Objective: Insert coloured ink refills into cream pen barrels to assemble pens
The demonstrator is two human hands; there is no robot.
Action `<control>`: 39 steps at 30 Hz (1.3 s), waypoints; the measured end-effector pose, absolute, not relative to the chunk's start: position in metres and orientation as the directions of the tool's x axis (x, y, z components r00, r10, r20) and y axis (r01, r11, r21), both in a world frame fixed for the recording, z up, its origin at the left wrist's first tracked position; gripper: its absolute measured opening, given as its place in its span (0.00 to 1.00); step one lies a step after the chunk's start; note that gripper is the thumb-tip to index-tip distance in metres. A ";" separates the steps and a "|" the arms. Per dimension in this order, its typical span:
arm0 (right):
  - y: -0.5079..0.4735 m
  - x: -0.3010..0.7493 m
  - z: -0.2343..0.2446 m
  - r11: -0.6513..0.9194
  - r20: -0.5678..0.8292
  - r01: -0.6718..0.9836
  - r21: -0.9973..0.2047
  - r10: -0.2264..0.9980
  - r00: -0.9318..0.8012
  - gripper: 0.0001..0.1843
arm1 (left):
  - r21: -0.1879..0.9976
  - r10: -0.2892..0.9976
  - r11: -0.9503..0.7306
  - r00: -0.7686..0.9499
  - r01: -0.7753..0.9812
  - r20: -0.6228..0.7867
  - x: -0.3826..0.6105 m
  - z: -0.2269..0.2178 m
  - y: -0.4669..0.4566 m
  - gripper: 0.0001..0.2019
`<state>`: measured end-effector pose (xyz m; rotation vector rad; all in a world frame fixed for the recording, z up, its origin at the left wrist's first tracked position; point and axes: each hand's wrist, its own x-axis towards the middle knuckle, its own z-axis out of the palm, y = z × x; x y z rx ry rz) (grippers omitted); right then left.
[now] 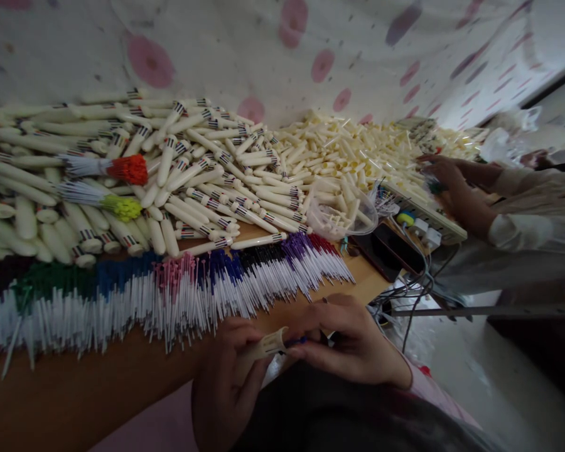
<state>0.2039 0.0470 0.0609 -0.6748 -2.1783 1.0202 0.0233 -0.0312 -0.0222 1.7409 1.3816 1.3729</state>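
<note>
My left hand point(230, 376) is wrapped round a cream pen barrel point(274, 341), its slotted open end turned toward my right hand point(343, 342). The fingers of the right hand are pinched on a small blue-tipped pen refill point(297, 341) at the mouth of that barrel; most of its length is hidden. Just beyond both hands lies a long row of white pen refills point(179, 307), grouped by tip colour: green, blue, pink, black, purple and red among them.
A heap of thick multicolour pens point(207, 182) lies behind the refills, with bundles of orange-tipped point(127, 169) and yellow-tipped refills point(122, 206) on top. Loose cream barrels point(339, 144), a clear tub point(341, 210), phones point(390, 251) and a power strip point(428, 216) follow rightward. A co-worker's hands point(447, 179) are at the right.
</note>
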 end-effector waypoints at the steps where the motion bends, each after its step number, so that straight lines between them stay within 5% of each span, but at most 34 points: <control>1: 0.047 0.204 0.061 0.569 0.327 0.180 -0.803 0.672 -0.664 0.06 | 0.858 0.922 -0.343 -0.040 0.382 0.385 0.023 -0.023 -0.031 0.12; 17: 0.048 0.209 0.060 0.534 0.302 0.166 -0.829 0.677 -0.672 0.12 | 0.814 0.880 -0.420 -0.040 0.402 0.474 0.022 -0.020 -0.028 0.12; 39: 0.053 0.205 0.053 0.256 0.045 0.287 -0.923 0.813 -0.580 0.03 | 0.791 0.906 -0.369 -0.001 0.489 0.423 0.022 -0.016 -0.024 0.06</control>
